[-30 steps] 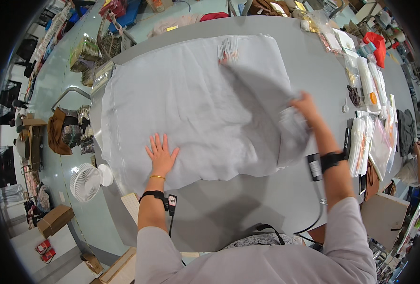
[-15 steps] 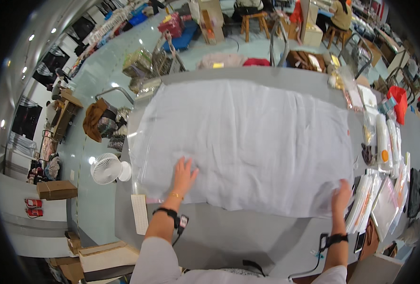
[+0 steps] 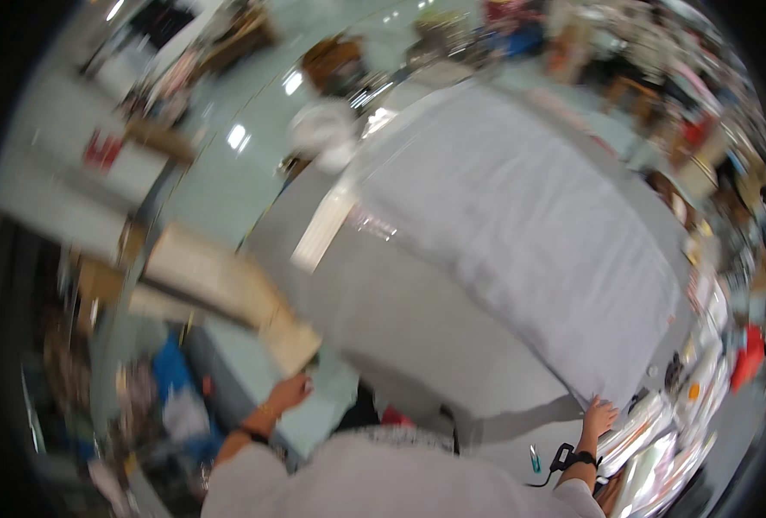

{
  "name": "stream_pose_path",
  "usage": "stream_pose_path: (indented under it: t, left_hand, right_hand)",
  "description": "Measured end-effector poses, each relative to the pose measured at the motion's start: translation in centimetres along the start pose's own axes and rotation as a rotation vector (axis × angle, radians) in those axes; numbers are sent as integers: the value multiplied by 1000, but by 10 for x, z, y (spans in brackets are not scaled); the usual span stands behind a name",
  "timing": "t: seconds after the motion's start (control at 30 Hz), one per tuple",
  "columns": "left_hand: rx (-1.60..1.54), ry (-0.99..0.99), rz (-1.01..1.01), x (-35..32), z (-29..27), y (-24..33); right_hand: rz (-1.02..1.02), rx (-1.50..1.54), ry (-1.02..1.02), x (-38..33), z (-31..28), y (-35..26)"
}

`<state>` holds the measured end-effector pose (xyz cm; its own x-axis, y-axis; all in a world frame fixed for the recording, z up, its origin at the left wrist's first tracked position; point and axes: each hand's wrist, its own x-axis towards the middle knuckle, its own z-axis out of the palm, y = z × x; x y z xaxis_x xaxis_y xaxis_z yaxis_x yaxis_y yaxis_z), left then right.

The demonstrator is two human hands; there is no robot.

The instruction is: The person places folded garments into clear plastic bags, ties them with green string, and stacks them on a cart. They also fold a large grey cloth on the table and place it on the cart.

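Note:
A large pale grey cloth (image 3: pixel 521 207) lies spread across the grey table (image 3: pixel 383 302), with faint creases. My right hand (image 3: pixel 601 416) rests at its near right corner, the fingers stretched out over the edge. Away from the table, my left hand (image 3: pixel 288 394) is off to the lower left, close to the end of a beige cardboard box (image 3: pixel 210 268). Its fingers are smeared by motion, and I cannot make out whether they hold anything. A clear plastic piece (image 3: pixel 374 224) shows beside the cloth's left end.
A cream lined strip (image 3: pixel 324 231) lies at the table's left edge, near a blurred white fan (image 3: pixel 324 129). Clear plastic packets (image 3: pixel 637 432) crowd the right side. A small teal tool (image 3: pixel 535 458) sits near my right wrist. A red bag (image 3: pixel 747 358) lies farther right.
My view has swung round to the left. My left hand has come off the cloth and moved left, beyond the table. My right hand stays at the cloth's near right corner.

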<state>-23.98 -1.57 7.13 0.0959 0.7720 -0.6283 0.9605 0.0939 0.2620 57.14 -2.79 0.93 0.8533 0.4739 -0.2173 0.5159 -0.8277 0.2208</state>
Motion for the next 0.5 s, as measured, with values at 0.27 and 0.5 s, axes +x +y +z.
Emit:
stream_pose_path:
  t: [0.27,0.5]
  left_hand:
    - [-658,270,-610,-219,200,-121]
    - [-897,345,-796,-340,372,-165]
  right_hand:
    - [-1046,297,-277,-109,-2,-131]
    - [-1492,72,-682,-367,0,-322]
